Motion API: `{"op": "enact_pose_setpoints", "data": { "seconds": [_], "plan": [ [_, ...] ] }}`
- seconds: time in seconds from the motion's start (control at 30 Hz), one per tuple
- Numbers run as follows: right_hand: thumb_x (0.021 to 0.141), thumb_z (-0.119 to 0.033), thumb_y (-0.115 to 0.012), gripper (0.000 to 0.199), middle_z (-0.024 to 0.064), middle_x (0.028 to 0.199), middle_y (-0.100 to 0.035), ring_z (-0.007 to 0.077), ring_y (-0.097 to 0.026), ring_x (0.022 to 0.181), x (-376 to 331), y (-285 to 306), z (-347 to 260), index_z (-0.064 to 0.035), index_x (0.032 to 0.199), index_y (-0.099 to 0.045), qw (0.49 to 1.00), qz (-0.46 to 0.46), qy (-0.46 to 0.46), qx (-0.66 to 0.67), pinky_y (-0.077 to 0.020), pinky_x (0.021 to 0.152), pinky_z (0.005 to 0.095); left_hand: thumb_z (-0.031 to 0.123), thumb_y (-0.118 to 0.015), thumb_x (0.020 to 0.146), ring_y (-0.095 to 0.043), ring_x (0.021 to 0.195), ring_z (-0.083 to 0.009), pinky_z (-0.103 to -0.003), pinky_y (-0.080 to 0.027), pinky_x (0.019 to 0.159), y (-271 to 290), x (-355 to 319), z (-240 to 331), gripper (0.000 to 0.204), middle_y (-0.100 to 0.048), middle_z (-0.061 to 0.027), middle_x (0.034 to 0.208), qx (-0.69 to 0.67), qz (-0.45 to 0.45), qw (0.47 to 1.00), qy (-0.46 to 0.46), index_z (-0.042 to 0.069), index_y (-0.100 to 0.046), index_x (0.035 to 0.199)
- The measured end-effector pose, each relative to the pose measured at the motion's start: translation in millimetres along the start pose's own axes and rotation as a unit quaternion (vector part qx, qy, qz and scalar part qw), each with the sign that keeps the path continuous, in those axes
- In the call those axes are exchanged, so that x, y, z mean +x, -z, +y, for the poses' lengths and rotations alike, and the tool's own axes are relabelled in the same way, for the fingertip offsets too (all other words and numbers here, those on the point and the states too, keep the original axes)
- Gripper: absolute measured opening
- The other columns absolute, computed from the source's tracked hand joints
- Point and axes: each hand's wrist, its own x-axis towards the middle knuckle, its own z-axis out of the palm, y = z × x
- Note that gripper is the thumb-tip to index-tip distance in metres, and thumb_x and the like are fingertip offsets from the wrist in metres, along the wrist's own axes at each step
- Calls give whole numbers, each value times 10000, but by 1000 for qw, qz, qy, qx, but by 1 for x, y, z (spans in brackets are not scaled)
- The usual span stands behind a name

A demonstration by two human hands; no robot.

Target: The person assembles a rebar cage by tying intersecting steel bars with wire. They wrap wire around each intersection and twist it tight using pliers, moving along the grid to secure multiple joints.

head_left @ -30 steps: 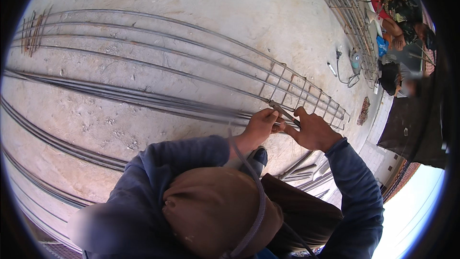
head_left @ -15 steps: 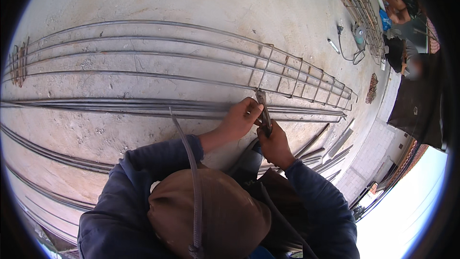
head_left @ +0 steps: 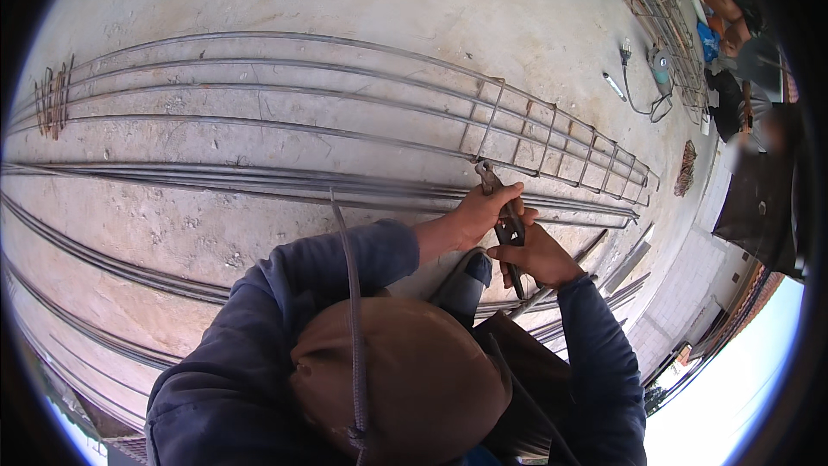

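A pair of dark steel pincers (head_left: 510, 230) stands between my hands, its jaws at the near corner of a rebar cage (head_left: 552, 131). My left hand (head_left: 479, 216) is closed around the upper part of the tool, just below the jaws. Lower down, my right hand (head_left: 545, 255) grips the handles, thumb across them, with the handle ends sticking out below. At the jaws, a square stirrup (head_left: 492, 121) meets the nearest long bar. Any tie wire there is too small to make out.
A bundle of loose rebar (head_left: 259, 177) lies between me and the cage. Several stirrups (head_left: 56, 103) are gathered at the bars' far left end. To the right are a corded angle grinder (head_left: 661, 69), a marker (head_left: 613, 86) and a wire bundle (head_left: 686, 168). Another person (head_left: 733, 26) is at upper right.
The pincers have drawn slightly toward me from the cage corner. My left hand has shifted onto the tool's body. My right hand's grip has loosened, showing more of the handles. The view has shifted slightly.
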Motion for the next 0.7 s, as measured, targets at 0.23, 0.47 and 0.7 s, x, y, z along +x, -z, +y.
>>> {"op": "enact_pose_setpoints", "data": {
  "seconds": [0.23, 0.47, 0.7],
  "plan": [
    [963, -201, -676, 610, 247, 1209, -603, 423, -669, 1122, -34, -47, 1, 61, 1468, -456, 855, 294, 42, -425, -563, 914, 564, 386, -603, 1120, -778, 1035, -309, -458, -530, 1022, -22, 11, -12, 438, -716, -121, 765, -14, 118, 990, -78, 101, -602, 787],
    [965, -200, -668, 640, 197, 1186, -629, 397, -668, 1135, -28, -56, 0, 54, 1515, -462, 837, 335, -6, -432, -533, 952, 590, 329, -614, 1108, -735, 801, -272, -434, -579, 869, -34, 11, -13, 440, -651, -99, 705, -27, 158, 982, -100, 96, -551, 740],
    [950, -247, -697, 633, 199, 1194, -646, 398, -659, 1141, -6, -84, 21, 46, 1472, -492, 866, 354, -14, -354, -532, 959, 564, 320, -581, 1112, -674, 684, -223, -407, -536, 722, -24, 4, -19, 432, -609, -67, 675, 32, 209, 975, -64, 85, -550, 750]
  ]
}}
